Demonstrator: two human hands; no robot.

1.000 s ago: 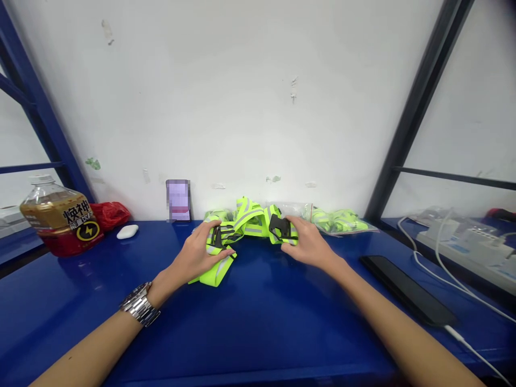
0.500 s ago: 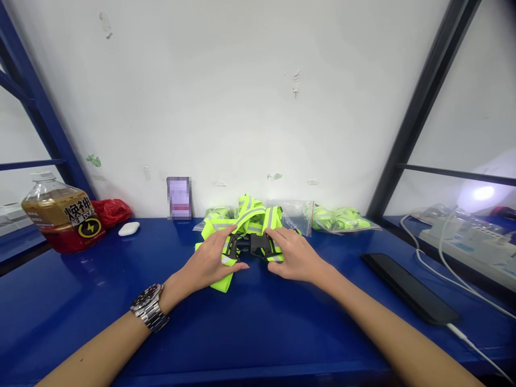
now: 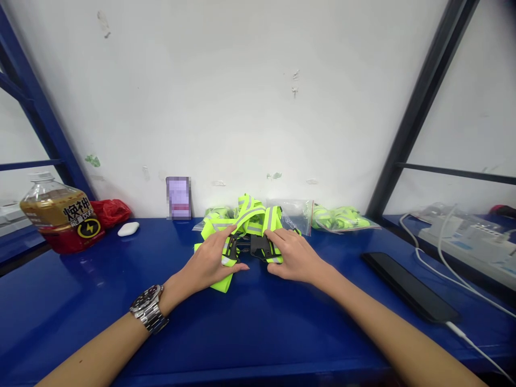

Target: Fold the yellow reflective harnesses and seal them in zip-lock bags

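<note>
A bundle of neon yellow reflective straps lies on the blue table, in front of the wall. My left hand, with a metal watch on its wrist, grips the left part of the straps beside a black buckle piece. On the other side, my right hand holds the right strap by the wider black buckle half. Both hands face each other with a small gap between the thumbs. The two buckle parts lie close together between them; whether they are joined is too small to tell.
Clear bags with yellow straps lie by the wall. A large bottle, red plastic bag and white case are left. A phone leans upright; another phone lies right, near cables and power strips.
</note>
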